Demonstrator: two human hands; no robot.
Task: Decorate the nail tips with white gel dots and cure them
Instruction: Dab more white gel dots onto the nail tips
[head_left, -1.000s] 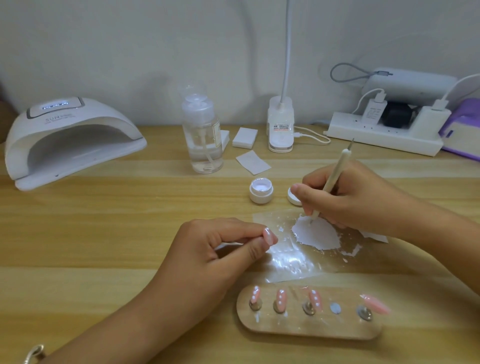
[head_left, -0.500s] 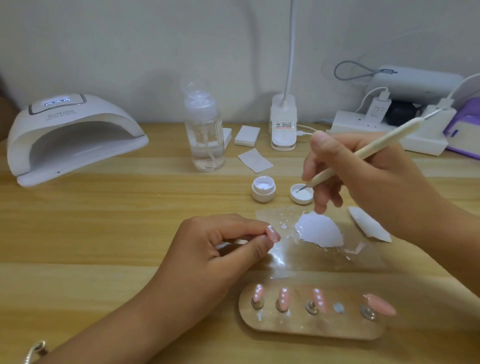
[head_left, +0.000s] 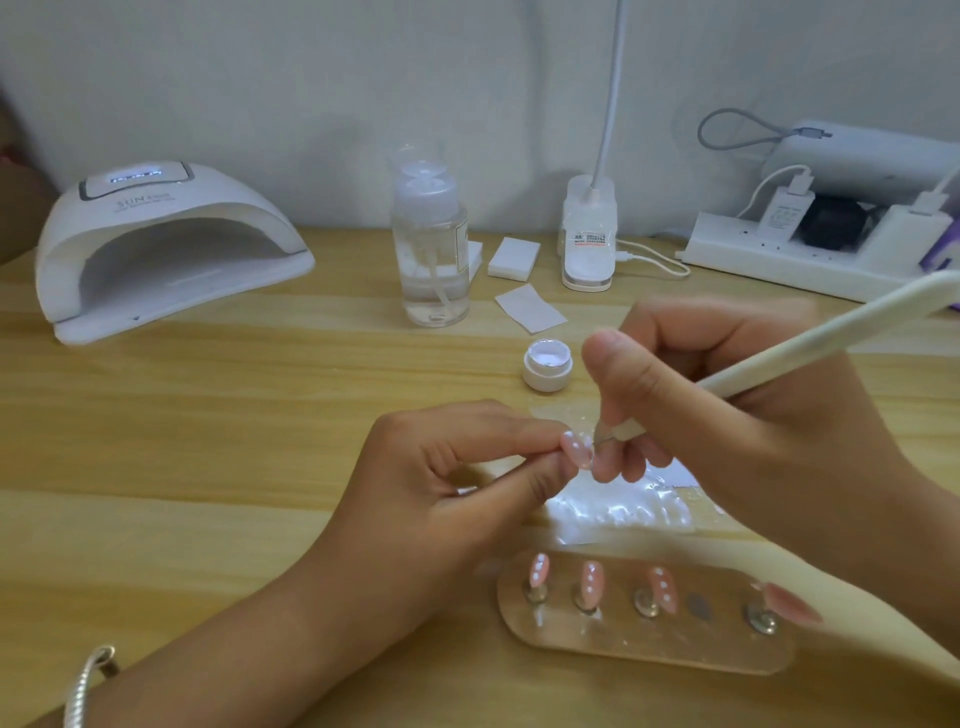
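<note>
My left hand (head_left: 457, 478) pinches a pink nail tip (head_left: 577, 450) on its stand, above the table's middle. White dots show on that tip. My right hand (head_left: 727, 405) holds a cream dotting pen (head_left: 810, 343), whose metal point touches the held tip. A wooden holder (head_left: 649, 644) near the front carries several pink nail tips (head_left: 592, 577); three bear white dots, the rightmost one (head_left: 792, 603) is plain, and one magnet spot stands bare. An open white gel pot (head_left: 547, 365) sits behind my hands.
A white curing lamp (head_left: 166, 244) stands at the back left with its display lit. A clear pump bottle (head_left: 430, 244), white pads (head_left: 512, 259), a lamp base (head_left: 589, 234) and a power strip (head_left: 810, 254) line the back. Clear film (head_left: 623, 509) with white gel lies under my right hand.
My right hand came down and left from above the pot's lid, bringing the pen's point onto the tip held by my left hand. The left hand rose slightly.
</note>
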